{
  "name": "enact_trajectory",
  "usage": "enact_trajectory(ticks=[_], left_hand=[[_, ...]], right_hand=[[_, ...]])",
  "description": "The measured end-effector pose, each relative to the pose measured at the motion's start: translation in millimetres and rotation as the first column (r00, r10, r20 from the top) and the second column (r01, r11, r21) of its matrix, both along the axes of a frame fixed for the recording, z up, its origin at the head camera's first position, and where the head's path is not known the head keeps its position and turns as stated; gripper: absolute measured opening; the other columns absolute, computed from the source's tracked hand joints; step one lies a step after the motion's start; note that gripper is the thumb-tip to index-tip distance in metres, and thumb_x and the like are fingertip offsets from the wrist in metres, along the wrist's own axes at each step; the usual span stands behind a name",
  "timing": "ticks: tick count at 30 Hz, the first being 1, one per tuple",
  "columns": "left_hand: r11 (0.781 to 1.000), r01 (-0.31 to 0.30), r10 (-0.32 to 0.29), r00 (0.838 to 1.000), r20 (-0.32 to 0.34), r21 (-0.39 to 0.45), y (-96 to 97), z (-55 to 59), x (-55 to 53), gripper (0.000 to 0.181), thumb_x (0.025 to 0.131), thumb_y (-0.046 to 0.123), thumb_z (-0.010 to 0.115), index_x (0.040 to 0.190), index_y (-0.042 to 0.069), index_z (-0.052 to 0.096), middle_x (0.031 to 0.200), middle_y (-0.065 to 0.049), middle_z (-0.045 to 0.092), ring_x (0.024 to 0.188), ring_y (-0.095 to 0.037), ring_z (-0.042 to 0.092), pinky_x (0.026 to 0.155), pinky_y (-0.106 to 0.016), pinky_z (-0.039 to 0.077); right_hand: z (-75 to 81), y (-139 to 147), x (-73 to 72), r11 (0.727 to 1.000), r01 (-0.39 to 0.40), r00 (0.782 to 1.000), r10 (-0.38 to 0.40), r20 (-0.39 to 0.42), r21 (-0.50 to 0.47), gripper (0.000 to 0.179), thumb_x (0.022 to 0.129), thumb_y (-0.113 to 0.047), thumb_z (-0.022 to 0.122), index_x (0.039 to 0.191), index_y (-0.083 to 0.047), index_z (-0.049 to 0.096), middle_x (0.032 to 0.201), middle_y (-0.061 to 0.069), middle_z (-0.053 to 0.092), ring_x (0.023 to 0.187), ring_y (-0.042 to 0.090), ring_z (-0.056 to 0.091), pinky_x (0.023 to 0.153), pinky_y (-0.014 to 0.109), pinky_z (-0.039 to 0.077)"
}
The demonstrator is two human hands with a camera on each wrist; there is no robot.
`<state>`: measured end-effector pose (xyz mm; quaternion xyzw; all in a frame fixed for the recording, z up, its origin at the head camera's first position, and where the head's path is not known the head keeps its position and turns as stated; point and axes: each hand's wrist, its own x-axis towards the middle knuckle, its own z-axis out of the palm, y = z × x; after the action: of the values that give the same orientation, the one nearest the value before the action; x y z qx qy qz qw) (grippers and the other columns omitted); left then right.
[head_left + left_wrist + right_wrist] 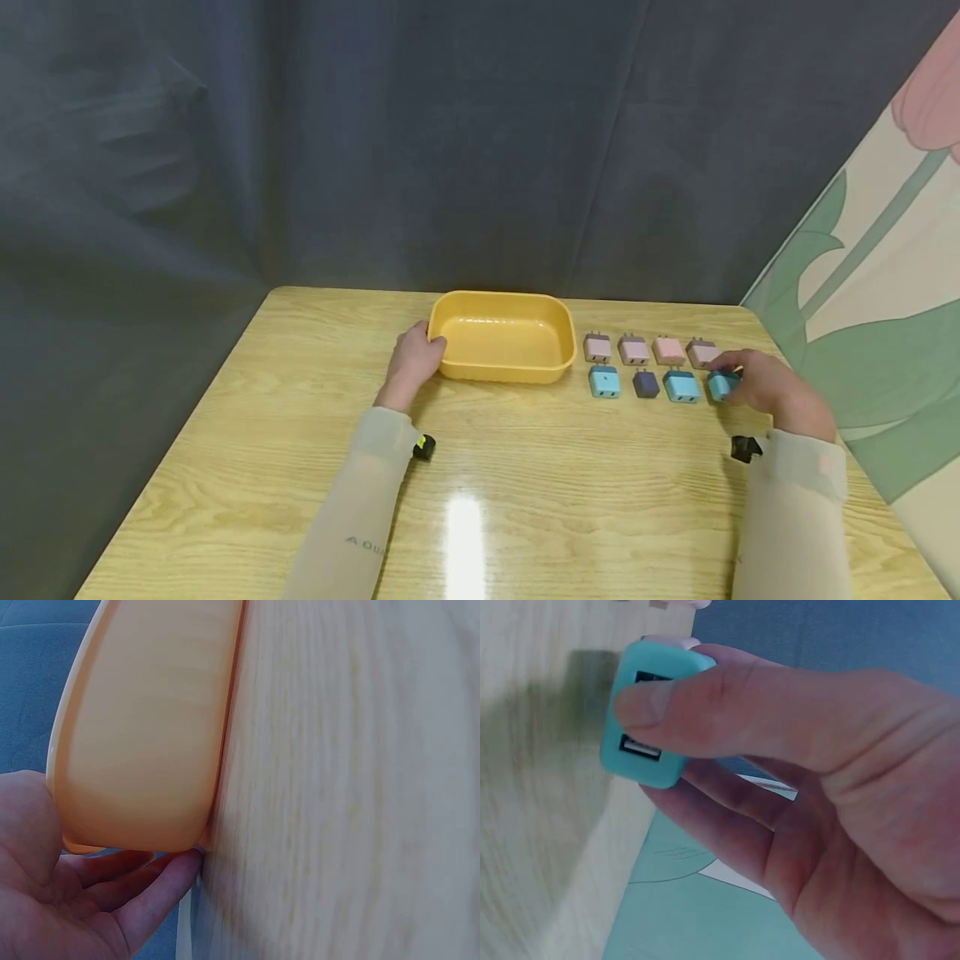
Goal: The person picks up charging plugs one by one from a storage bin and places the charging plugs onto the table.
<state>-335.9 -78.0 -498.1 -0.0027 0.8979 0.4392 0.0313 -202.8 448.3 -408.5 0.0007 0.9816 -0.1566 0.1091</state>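
Observation:
A yellow plastic basin [498, 372] stands on the table, nothing inside it. My left hand [417, 357] grips its left end, thumb over the rim and fingers beneath the outer wall, as the left wrist view shows. At the right end of two rows of USB charger plugs, my right hand [768, 383] pinches a turquoise USB charger [649, 761]. In the right wrist view the thumb lies across the face with the two ports, and fingers support it from behind. Beside it lie another turquoise charger [682, 387] and a mauve charger [702, 353].
Several other chargers line up right of the basin, among them a pink charger [669, 351], a dark purple charger [646, 384] and a blue charger [604, 382]. A dark curtain [487, 150] hangs behind the wooden table [570, 492]. A flower-patterned cloth [892, 367] borders the right side.

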Motion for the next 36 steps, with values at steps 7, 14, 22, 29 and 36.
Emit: enact_trajectory(ticks=[7, 14, 22, 29, 36], left_hand=[[1.000, -0.010, 0.011, 1.000, 0.015, -0.009, 3.2, 13.8, 12.4, 0.040, 0.104, 0.030, 0.053, 0.136, 0.008, 0.064, 0.118, -0.011, 0.073, 0.094, -0.023, 0.066, 0.082, -0.035, 0.055], [1.000, 0.003, -0.003, 1.000, 0.005, -0.002, 3.3, 20.2, 20.8, 0.044, 0.106, 0.030, 0.050, 0.139, 0.003, 0.063, 0.120, -0.015, 0.073, 0.093, -0.025, 0.065, 0.082, -0.037, 0.054], [1.000, 0.011, -0.011, 1.000, 0.013, 0.017, 4.4, 32.7, 33.9, 0.045, 0.108, 0.029, 0.048, 0.142, 0.002, 0.060, 0.126, -0.017, 0.072, 0.101, -0.028, 0.065, 0.092, -0.041, 0.054], [1.000, 0.023, -0.023, 1.000, 0.000, 0.018, 4.3, 30.5, 31.7, 0.045, 0.108, 0.031, 0.048, 0.141, 0.003, 0.062, 0.126, -0.016, 0.073, 0.100, -0.027, 0.064, 0.090, -0.040, 0.054], [0.999, 0.035, -0.035, 0.999, 0.001, 0.023, 0.8, 19.7, 24.0, 0.049, 0.107, 0.031, 0.050, 0.145, 0.001, 0.059, 0.132, -0.019, 0.071, 0.104, -0.028, 0.065, 0.094, -0.042, 0.055]], right_hand=[[-6.1, 2.4, -2.4, 1.000, 0.020, 0.999, -0.020, 0.027, -0.014, 0.058, 0.082, 0.003, 0.081, 0.137, 0.005, 0.067, 0.144, 0.044, 0.055, 0.108, 0.047, 0.057, 0.093, 0.063, 0.053], [-10.5, -0.9, -6.8, 1.000, 0.023, 0.999, -0.023, 0.027, -0.007, 0.059, 0.080, 0.006, 0.082, 0.137, 0.004, 0.068, 0.146, 0.043, 0.055, 0.109, 0.048, 0.056, 0.100, 0.070, 0.051], [-15.0, -2.5, -8.3, 1.000, 0.006, 1.000, -0.006, 0.002, -0.005, 0.058, 0.077, 0.009, 0.081, 0.134, 0.005, 0.070, 0.141, 0.043, 0.058, 0.107, 0.048, 0.057, 0.099, 0.070, 0.051], [-18.4, 0.2, -8.0, 0.999, 0.047, 0.998, -0.047, 0.046, -0.004, 0.061, 0.079, 0.008, 0.081, 0.139, 0.002, 0.068, 0.149, 0.045, 0.051, 0.117, 0.053, 0.055, 0.108, 0.079, 0.044], [-14.4, -1.2, -4.3, 1.000, 0.024, 0.999, -0.023, 0.039, -0.015, 0.066, 0.077, 0.010, 0.081, 0.141, 0.003, 0.067, 0.148, 0.045, 0.051, 0.119, 0.054, 0.056, 0.102, 0.072, 0.052]])
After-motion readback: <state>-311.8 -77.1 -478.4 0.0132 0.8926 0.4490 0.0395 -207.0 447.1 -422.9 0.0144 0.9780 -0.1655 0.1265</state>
